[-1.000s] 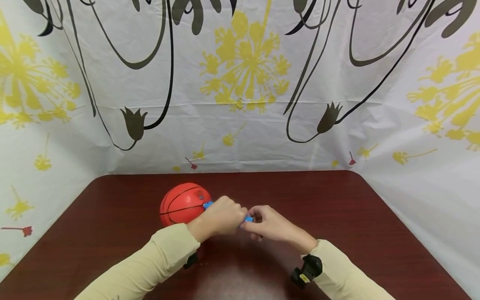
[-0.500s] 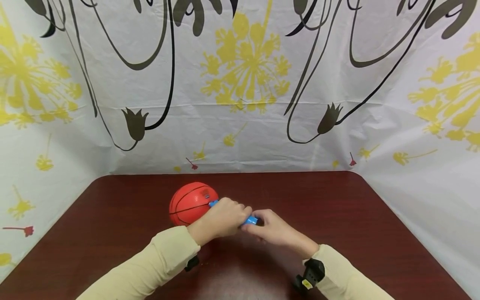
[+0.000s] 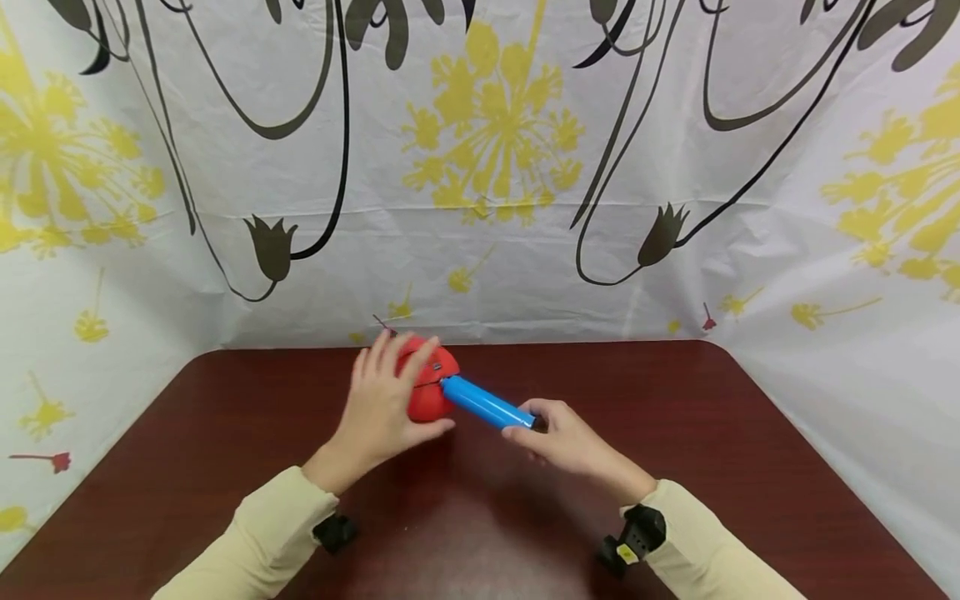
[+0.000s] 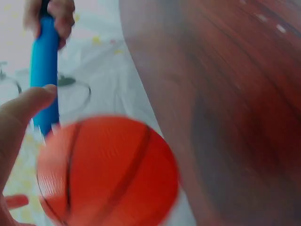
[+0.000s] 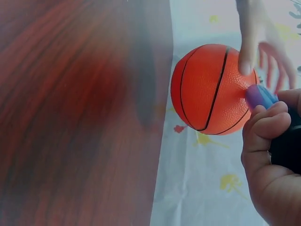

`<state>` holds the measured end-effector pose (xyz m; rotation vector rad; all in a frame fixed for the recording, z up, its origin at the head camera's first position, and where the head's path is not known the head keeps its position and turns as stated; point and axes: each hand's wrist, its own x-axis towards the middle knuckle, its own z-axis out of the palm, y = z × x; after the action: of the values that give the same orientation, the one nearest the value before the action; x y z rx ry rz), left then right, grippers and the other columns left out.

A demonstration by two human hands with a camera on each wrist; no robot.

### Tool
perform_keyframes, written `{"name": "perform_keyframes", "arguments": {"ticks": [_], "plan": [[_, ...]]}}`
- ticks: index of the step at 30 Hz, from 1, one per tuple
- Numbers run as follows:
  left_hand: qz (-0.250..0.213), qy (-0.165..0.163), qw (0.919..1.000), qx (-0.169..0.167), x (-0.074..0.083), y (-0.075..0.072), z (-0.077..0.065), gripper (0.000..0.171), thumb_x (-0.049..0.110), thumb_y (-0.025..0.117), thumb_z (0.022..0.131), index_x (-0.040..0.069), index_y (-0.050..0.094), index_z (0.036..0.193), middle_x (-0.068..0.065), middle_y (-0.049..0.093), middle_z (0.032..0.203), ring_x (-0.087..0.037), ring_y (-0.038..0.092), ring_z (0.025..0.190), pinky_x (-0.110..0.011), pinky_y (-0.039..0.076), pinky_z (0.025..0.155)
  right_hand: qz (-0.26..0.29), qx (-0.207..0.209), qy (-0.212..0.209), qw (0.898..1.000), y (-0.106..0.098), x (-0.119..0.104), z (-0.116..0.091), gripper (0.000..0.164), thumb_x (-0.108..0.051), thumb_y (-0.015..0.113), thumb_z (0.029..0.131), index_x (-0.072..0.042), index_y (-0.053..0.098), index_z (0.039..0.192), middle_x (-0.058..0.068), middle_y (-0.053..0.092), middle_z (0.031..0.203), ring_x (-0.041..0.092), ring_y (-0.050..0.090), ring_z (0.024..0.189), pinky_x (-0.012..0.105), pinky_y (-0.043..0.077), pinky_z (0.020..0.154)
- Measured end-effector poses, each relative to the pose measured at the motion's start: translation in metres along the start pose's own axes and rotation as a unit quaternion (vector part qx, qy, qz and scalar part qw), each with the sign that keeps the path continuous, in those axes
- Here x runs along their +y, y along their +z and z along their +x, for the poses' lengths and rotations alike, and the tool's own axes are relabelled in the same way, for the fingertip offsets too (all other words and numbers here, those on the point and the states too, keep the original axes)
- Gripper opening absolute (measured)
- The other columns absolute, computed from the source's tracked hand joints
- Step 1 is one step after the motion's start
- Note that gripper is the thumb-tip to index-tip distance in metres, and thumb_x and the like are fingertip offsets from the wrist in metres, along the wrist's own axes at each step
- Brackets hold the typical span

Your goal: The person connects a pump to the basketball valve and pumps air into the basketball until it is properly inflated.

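A small red-orange basketball [image 3: 431,404] with black seam lines is at the far middle of the table, partly covered by my left hand [image 3: 381,410]. That hand's fingers are spread at the ball's left side; whether they touch it I cannot tell. A blue tube-shaped hand pump [image 3: 487,402] meets the ball's right side with its far end. My right hand [image 3: 568,443] grips the pump's dark near end. In the left wrist view the thumb [image 4: 37,100] lies in front of the blue pump barrel [image 4: 44,66]. The ball [image 5: 207,89] appears raised off the table in the right wrist view.
The dark red wooden table [image 3: 480,542] has rounded far corners. Behind it and at both sides hangs a white cloth [image 3: 495,275] with yellow, grey and red plant prints. Black devices sit on the left wrist [image 3: 334,532] and right wrist [image 3: 643,533].
My left hand has let go of the pump and moved left and up to the ball, fingers spreading. Ball and pump have shifted right; more of the blue barrel shows. The right hand keeps its grip.
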<state>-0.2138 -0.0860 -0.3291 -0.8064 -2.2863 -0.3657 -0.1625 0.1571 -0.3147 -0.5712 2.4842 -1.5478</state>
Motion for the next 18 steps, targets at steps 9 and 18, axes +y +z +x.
{"name": "perform_keyframes", "arguments": {"ticks": [9, 18], "plan": [[-0.246, -0.257, 0.9337, -0.041, -0.024, 0.005, -0.02, 0.111, 0.048, 0.076, 0.059, 0.025, 0.006, 0.142, -0.012, 0.017, 0.14, -0.032, 0.025, 0.123, -0.05, 0.045, 0.078, 0.0, 0.008, -0.002, 1.0, -0.008, 0.014, 0.005, 0.027, -0.019, 0.061, 0.083, 0.002, 0.052, 0.096, 0.009, 0.052, 0.063, 0.016, 0.047, 0.05, 0.033, 0.045, 0.049], [-0.395, -0.318, 0.8606, -0.045, -0.024, 0.016, -0.023, 0.094, 0.031, 0.075, 0.067, 0.025, 0.015, 0.14, -0.005, 0.034, 0.131, -0.026, 0.039, 0.114, -0.042, 0.046, 0.078, -0.011, -0.011, -0.014, 1.0, -0.008, 0.016, 0.002, 0.027, -0.019, 0.061, 0.083, 0.001, 0.053, 0.098, 0.007, 0.054, 0.064, 0.017, 0.05, 0.051, 0.034, 0.047, 0.049]]}}
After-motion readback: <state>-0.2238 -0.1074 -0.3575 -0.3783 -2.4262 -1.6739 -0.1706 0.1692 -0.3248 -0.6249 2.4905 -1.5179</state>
